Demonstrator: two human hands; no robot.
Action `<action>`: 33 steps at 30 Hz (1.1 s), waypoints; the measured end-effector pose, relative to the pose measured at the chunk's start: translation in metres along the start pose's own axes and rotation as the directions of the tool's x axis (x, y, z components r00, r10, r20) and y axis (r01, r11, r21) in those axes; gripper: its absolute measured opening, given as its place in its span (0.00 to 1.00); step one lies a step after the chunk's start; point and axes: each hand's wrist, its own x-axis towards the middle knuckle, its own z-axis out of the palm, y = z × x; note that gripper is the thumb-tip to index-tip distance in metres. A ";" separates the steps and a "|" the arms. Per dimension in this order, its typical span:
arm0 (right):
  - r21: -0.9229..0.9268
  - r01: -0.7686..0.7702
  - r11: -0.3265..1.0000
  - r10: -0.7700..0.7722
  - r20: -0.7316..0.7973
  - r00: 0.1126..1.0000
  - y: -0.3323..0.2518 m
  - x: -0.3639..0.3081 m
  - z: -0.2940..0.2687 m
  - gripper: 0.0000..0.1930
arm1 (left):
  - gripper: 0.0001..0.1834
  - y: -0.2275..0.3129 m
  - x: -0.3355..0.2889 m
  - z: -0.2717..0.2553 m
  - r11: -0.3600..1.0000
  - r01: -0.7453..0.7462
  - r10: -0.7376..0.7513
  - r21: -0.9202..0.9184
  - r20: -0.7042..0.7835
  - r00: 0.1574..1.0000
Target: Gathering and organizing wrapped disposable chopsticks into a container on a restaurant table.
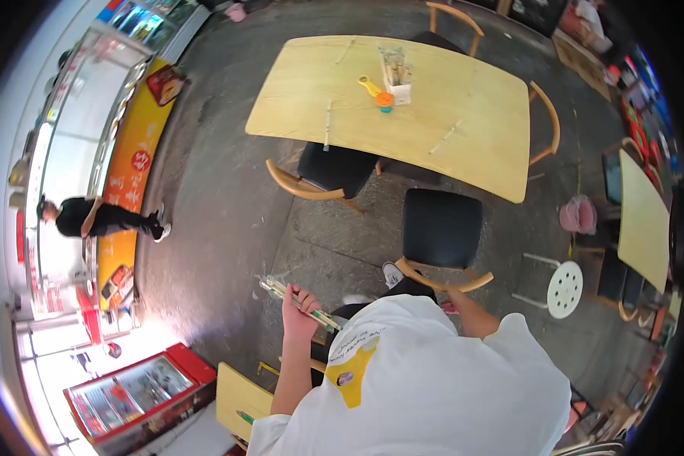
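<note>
My left hand [300, 302] is closed round a bundle of thin, paper-wrapped chopsticks [276, 287], held out to the left of my body. My right hand [454, 295] is at the wooden back of a black-seated chair [442, 228] and seems to grip it; its fingers blend with the wood. Beyond that chair stands a pale wooden table [281, 99]. Single wrapped chopstick sets lie along its sides, one at the near left [327, 125] and another at the near right [445, 137]. A white holder [400, 94] near the middle contains several more.
Beside the holder are an orange-lidded teal jar [385, 102] and a yellow tool [368, 85]. Another chair [323, 171] is tucked in at the left. To the right are a white stool [565, 289] and a pink bucket [578, 215]. A person [76, 216] stands by the counter.
</note>
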 end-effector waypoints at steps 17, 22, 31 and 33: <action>0.916 0.100 0.390 0.321 -0.236 0.917 0.015 -0.033 0.078 0.08 | 0.14 0.092 0.201 0.131 0.796 0.346 -0.381 0.496 -0.032 0.924; 0.897 0.373 0.238 0.459 -0.442 0.771 0.113 -0.028 0.108 0.06 | 0.14 0.077 0.238 0.171 0.704 0.378 -0.461 0.602 -0.019 0.887; 0.918 -0.102 0.384 0.509 -0.119 0.852 0.140 -0.061 0.135 0.11 | 0.12 0.007 0.265 0.236 0.516 0.368 -0.613 0.774 0.033 0.789; 0.832 -0.216 0.511 0.473 -0.063 0.879 0.127 -0.057 0.122 0.09 | 0.13 -0.008 0.270 0.252 0.496 0.354 -0.597 0.793 0.015 0.802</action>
